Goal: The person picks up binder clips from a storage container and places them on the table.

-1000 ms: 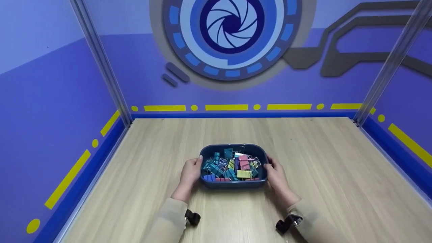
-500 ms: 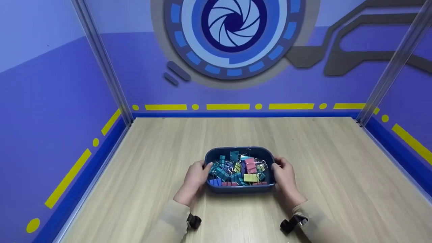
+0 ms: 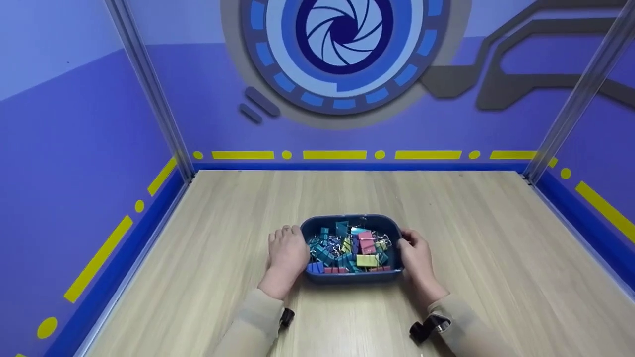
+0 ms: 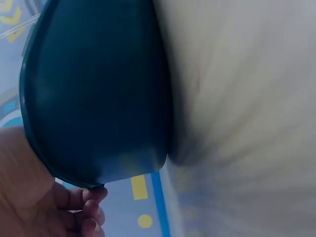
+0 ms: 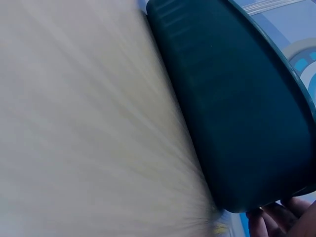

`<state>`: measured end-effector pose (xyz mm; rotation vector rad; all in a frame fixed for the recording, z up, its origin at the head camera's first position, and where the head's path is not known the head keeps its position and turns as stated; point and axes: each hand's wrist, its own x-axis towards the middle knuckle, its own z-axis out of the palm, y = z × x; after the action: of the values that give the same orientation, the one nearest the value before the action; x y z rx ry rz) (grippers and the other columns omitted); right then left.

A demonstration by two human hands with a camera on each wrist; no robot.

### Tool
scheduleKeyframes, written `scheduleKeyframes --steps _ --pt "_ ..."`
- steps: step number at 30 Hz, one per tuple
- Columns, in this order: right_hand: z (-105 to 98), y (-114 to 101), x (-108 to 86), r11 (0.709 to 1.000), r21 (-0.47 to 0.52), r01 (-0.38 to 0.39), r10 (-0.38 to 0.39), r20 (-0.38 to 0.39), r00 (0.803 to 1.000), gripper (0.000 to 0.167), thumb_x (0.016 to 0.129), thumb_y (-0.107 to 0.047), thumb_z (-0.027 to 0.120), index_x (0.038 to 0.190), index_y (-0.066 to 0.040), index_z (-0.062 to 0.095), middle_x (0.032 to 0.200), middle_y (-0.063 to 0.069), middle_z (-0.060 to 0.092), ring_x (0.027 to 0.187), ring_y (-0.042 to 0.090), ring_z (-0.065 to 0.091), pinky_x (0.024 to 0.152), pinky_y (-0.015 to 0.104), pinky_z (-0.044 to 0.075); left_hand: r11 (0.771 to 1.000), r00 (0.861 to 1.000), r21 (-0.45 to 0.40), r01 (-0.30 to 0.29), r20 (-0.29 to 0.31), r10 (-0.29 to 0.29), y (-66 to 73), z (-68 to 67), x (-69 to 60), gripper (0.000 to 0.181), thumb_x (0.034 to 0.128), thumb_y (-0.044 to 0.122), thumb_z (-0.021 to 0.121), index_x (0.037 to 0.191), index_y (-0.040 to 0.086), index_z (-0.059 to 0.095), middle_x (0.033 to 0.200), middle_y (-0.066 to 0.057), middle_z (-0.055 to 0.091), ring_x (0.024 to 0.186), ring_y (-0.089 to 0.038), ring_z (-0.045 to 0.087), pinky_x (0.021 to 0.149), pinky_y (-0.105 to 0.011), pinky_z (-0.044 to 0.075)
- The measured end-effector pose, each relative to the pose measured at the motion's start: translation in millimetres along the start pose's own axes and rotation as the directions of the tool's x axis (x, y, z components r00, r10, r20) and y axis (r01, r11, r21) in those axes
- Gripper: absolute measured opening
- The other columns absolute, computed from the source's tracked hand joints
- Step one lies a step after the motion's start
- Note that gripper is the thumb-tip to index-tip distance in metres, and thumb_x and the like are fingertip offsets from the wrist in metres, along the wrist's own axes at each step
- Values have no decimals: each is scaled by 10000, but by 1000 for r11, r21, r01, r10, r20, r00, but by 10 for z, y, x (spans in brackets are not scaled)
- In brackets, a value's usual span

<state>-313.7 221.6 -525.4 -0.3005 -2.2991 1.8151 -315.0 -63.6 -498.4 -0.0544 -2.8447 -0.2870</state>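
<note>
Head view shows a dark blue, rounded rectangular plastic bin (image 3: 347, 279) between the fingers of both hands, on a pale wood-grain table (image 3: 223, 223). The right hand (image 3: 416, 257) grips one end, thumb at the rim; the right wrist view shows its fingertips against the outside wall. At the opposite end, the left hand (image 3: 288, 252) lies back upward beside the rim. The left wrist view shows its fingers curled close together by the rim, but its thumb is hidden, so I cannot tell whether they pinch it. Colourful metal binder clips (image 3: 325, 256) lie heaped inside, between the two hands' fingers. A pink clip (image 3: 366, 242) and a yellow clip (image 3: 367, 261) lie nearer the right fingers, a blue clip (image 3: 315, 268) nearer the left.
</note>
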Motion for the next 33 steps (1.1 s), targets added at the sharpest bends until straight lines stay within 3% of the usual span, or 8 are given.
scheduleKeyframes --steps 6,16,24,30,33 --pt "6 2 -9 1000 12 -18 18 11 1000 417 942 -47 445 1328 49 570 1318 235 580 1173 286 515 992 327 395 1000 1000 -5 -10 25 10 -5 6 -5 265 941 189 622 1095 -26 627 1045 -185 662 979 -349 593 883 -454 421" --pt "7 -21 -6 1000 -10 -7 7 -9 1000 402 931 -54 442 1295 43 582 1282 224 590 1137 269 519 943 275 394 997 999 -66 -42 -2 42 -22 -3 -7 231 935 148 609 1085 -28 616 1026 -181 622 991 -356 545 931 -479 394" --pt "6 -14 10 999 36 -25 25 6 1000 420 924 -35 429 1319 53 544 1319 236 552 1181 291 503 995 321 387 997 999 -73 -36 29 38 -13 -16 10 246 947 155 601 1114 -26 607 1042 -175 607 991 -343 529 922 -469 390" --pt "30 -27 17 992 124 -19 18 7 1000 484 905 41 425 1385 43 487 1389 239 518 1244 323 515 942 228 422 995 999 -92 -27 42 31 -25 4 17 257 949 148 587 1136 -28 608 1066 -182 613 1024 -349 535 942 -475 385" --pt "7 -47 14 987 160 12 -15 22 1000 507 911 55 440 1416 17 470 1448 203 478 1311 317 478 1025 292 420 995 999 -95 -23 41 27 -34 19 16 264 949 148 588 1142 -31 611 1069 -186 616 1033 -352 538 948 -478 385"
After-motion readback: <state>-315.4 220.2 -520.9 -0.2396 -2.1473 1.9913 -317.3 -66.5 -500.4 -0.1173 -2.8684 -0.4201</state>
